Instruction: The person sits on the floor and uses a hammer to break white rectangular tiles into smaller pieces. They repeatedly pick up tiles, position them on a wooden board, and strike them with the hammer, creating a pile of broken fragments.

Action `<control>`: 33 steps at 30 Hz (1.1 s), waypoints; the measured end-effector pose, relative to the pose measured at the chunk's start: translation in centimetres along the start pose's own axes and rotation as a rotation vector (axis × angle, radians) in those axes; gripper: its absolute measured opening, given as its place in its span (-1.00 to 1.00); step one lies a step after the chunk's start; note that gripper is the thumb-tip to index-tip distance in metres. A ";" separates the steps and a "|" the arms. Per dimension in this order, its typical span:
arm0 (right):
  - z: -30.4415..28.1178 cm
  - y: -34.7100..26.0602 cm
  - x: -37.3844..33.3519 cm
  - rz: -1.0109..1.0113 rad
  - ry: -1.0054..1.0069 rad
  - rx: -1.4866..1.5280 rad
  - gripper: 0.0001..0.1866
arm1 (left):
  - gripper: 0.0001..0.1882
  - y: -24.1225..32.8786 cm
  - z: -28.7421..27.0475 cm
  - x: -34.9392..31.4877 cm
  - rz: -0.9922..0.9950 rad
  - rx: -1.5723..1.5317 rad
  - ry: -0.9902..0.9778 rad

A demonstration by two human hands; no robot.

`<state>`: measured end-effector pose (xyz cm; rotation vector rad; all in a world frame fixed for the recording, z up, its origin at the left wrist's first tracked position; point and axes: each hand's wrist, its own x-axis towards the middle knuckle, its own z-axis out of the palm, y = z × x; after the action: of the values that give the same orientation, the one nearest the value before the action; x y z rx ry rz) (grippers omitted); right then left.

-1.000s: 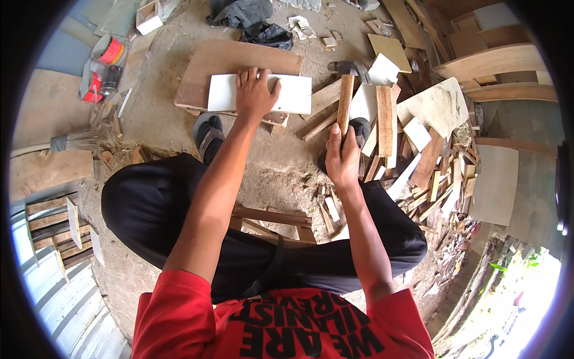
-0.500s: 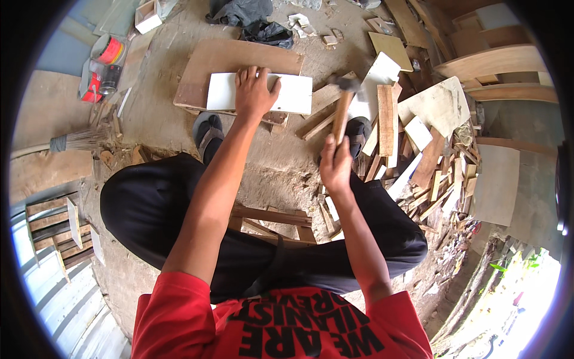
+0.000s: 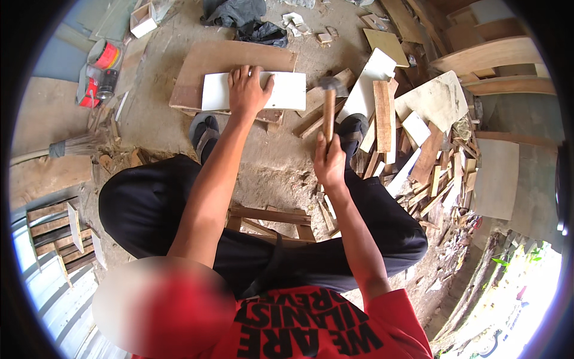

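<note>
My left hand (image 3: 246, 93) grips a white rectangular board (image 3: 287, 91), its fingers bent over the far edge and the thumb lying apart on the top face. A small dark spot shows on the board near its front edge. Beneath it is a larger brown wooden board (image 3: 197, 63) set low over the ground. In my right hand (image 3: 330, 161) is a hammer (image 3: 329, 113), held by its wooden handle with the metal head up and away from me. The hammer head hangs right of the white board, apart from it.
Wood offcuts (image 3: 439, 173) lie heaped on the right, beside leaning panels (image 3: 499, 179). Black plastic bags (image 3: 260, 33) lie at the back. Paint cans (image 3: 104, 55) and a stick broom (image 3: 75, 146) are at the left. A wooden frame (image 3: 269, 216) stands between my legs.
My right hand has brought the hammer a little to the left, nearer the white board. My left hand keeps its hold on the board. The whole view has shifted slightly.
</note>
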<state>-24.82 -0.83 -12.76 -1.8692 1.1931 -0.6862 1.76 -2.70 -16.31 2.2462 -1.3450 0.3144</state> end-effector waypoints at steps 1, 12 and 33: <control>-0.1 -0.8 -0.1 0.013 0.032 0.029 -0.68 | -0.57 -0.2 -0.1 -0.1 -0.011 0.007 -0.017; -1.2 -2.0 0.6 -0.038 -0.020 -0.011 -0.75 | -0.58 -0.3 0.1 -0.1 -0.016 -0.002 -0.016; 0.1 -3.0 0.3 0.018 0.048 0.098 -0.70 | -0.58 -0.3 0.3 0.2 -0.025 0.004 0.004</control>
<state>-23.18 -0.39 -10.22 -1.7677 1.1837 -0.7700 2.13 -2.90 -16.60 2.2624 -1.3142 0.3126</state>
